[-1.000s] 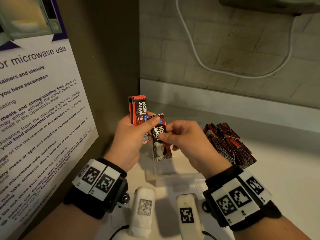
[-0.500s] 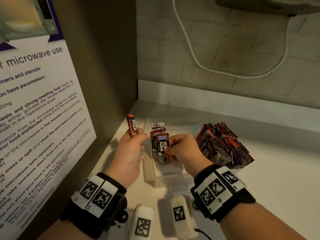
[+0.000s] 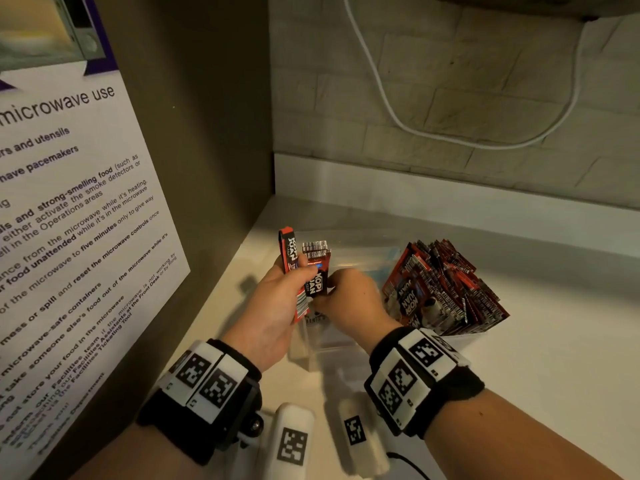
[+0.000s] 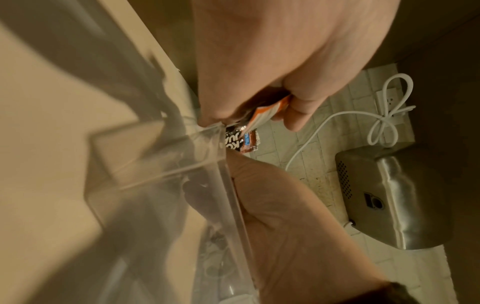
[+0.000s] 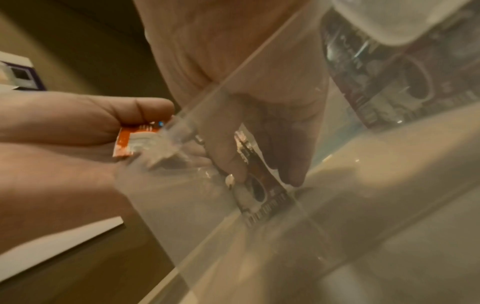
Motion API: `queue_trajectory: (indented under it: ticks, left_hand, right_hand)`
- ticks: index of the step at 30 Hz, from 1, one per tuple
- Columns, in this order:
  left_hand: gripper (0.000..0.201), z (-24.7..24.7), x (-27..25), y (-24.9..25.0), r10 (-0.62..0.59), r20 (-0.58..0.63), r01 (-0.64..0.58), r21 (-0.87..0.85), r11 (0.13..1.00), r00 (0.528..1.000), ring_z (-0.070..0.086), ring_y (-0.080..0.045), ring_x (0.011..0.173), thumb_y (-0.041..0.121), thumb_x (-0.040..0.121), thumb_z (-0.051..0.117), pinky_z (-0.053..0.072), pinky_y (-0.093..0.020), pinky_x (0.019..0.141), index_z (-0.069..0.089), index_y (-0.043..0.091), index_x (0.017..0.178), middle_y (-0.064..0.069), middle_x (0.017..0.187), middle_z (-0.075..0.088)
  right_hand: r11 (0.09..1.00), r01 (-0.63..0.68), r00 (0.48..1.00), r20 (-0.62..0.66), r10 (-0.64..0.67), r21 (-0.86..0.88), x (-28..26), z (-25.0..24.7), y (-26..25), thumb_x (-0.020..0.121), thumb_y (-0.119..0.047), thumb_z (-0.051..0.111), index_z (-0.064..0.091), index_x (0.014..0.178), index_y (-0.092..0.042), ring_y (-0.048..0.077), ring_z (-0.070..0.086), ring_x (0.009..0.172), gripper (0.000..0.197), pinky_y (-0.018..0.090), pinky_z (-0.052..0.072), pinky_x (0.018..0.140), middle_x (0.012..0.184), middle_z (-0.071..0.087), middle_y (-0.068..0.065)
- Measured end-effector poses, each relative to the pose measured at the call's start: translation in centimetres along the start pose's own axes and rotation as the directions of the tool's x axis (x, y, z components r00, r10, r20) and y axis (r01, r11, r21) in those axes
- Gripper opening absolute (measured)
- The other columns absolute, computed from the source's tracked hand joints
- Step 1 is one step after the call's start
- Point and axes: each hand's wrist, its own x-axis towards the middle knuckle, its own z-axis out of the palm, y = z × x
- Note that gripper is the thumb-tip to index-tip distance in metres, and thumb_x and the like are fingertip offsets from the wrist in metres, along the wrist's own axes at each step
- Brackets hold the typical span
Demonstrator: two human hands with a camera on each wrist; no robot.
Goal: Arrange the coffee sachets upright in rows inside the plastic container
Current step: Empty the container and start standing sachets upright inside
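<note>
**Red sachet lowered into the clear container**

Red-and-black coffee sachets are being dealt with one at a time. At the far left, a microwave notice (image 3: 69, 209) is seen on the side panel, apart from the work. Beside it, a small stack of sachets (image 3: 292, 271) is gripped by the left hand (image 3: 270, 306), thumb across the front and fingers curled behind, held just over the left wall of the clear plastic container (image 3: 332, 344). To the right of that, a single sachet (image 3: 317, 284) is pinched by the right hand (image 3: 349, 303), whose fingers are closed on it inside the container; in the right wrist view its lower edge is seen at or very near the container floor. Behind it, barcoded tops of sachets already standing (image 3: 315, 247) are visible. Further right, a dense batch of sachets (image 3: 446, 289) is packed in an adjoining clear container, touching the first.

A second ago both hands were held high, with the single sachet being drawn from the stack; since then they have been brought down and the sachet carried into the container. It is judged that one more sachet is about to be added to the row, and that most of the left-hand stack is yet to be placed.
</note>
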Motion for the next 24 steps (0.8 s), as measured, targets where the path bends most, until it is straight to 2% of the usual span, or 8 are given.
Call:
queue_trajectory:
  ticks: [3,8,10,15,18,20,22,24]
  left_hand:
    - [0.02,0.2,0.1,0.0,0.001,0.0,-0.001,-0.001,1.0,1.0,0.064,-0.01,0.076,0.007,0.096,0.05,0.046,-0.025,0.067,0.06,0.022,0.09,0.005,0.081,0.071]
    - [0.019,0.2,0.3,0.1,0.012,0.019,-0.012,0.01,1.0,1.0,0.065,-0.009,0.075,0.007,0.096,0.051,0.047,-0.024,0.067,0.06,0.022,0.09,0.008,0.076,0.072]
    - [0.02,0.2,0.3,0.0,0.009,0.021,-0.009,0.004,1.0,1.0,0.066,-0.007,0.073,0.007,0.097,0.05,0.048,-0.024,0.065,0.061,0.022,0.092,0.008,0.077,0.072]
    - [0.019,0.0,0.4,0.1,0.029,-0.002,-0.029,-0.054,0.998,1.0,0.066,-0.007,0.069,0.002,0.096,0.048,0.049,-0.022,0.065,0.053,0.019,0.09,0.012,0.069,0.071]
    - [0.021,-0.6,0.6,0.7,0.064,-0.089,-0.073,-0.095,0.993,0.994,0.062,0.002,0.073,0.004,0.095,0.048,0.048,-0.018,0.068,0.059,0.021,0.101,0.014,0.086,0.068]
    - [0.018,-1.2,0.9,1.0,0.09,-0.158,-0.107,-0.103,0.989,0.983,0.06,-0.002,0.096,0.014,0.096,0.05,0.046,-0.026,0.091,0.064,0.021,0.103,0.008,0.11,0.066]
    - [0.019,-1.7,1.1,1.3,0.12,-0.222,-0.151,-0.128,0.98,0.968,0.061,-0.011,0.097,0.023,0.095,0.049,0.045,-0.033,0.094,0.063,0.021,0.082,0.003,0.102,0.067]
    - [0.024,-2.2,1.2,1.6,0.155,-0.251,-0.192,-0.131,0.973,0.955,0.059,-0.011,0.079,0.027,0.096,0.047,0.047,-0.03,0.077,0.058,0.021,0.077,0.002,0.083,0.064]
  right_hand:
    - [0.992,0.091,0.995,0.045,-0.088,-0.088,-0.1,0.4,-0.3,0.086,-0.016,0.058,0.065,0.092,-0.006,0.031,0.061,0.088,0.013,0.024,0.034,0.063,0.092,0.067,0.014]
    - [0.99,0.092,0.996,-0.006,-0.094,-0.109,-0.2,0.3,-0.3,0.088,-0.017,0.059,0.064,0.092,-0.004,0.032,0.063,0.091,0.015,0.025,0.034,0.064,0.096,0.067,0.015]
    - [0.989,0.081,0.997,0.002,-0.081,-0.124,-0.2,0.2,-0.3,0.087,-0.018,0.061,0.061,0.084,-0.008,0.031,0.062,0.088,0.011,0.025,0.033,0.063,0.092,0.065,0.013]
    - [0.994,-0.029,0.998,-0.056,0.023,-0.101,0.1,0.3,0.1,0.079,-0.021,0.067,0.038,0.058,-0.018,0.023,0.046,0.063,0.037,0.023,0.024,0.044,0.062,0.045,-0.002]
    - [0.998,-0.056,0.993,-0.1,0.054,-0.018,-0.1,-0.3,0.2,0.075,-0.018,0.072,0.061,0.082,-0.012,0.025,0.059,0.08,0.015,0.024,0.042,0.055,0.081,0.065,0.005]
    - [0.997,-0.062,0.988,-0.141,0.069,0.054,-0.3,-0.9,0.4,0.074,-0.019,0.074,0.064,0.108,-0.008,0.02,0.062,0.09,0.037,0.025,0.048,0.07,0.098,0.069,0.006]
    - [0.988,-0.034,0.979,-0.196,0.063,0.151,-0.5,-1.9,0.4,0.076,-0.019,0.074,0.061,0.12,-0.01,0.015,0.061,0.089,0.047,0.022,0.046,0.071,0.101,0.067,0.003]
    - [0.956,0.017,0.964,-0.26,0.062,0.292,-0.6,-3.0,0.1,0.077,-0.017,0.072,0.062,0.117,-0.011,0.013,0.062,0.083,0.042,0.022,0.047,0.069,0.092,0.066,-0.001]
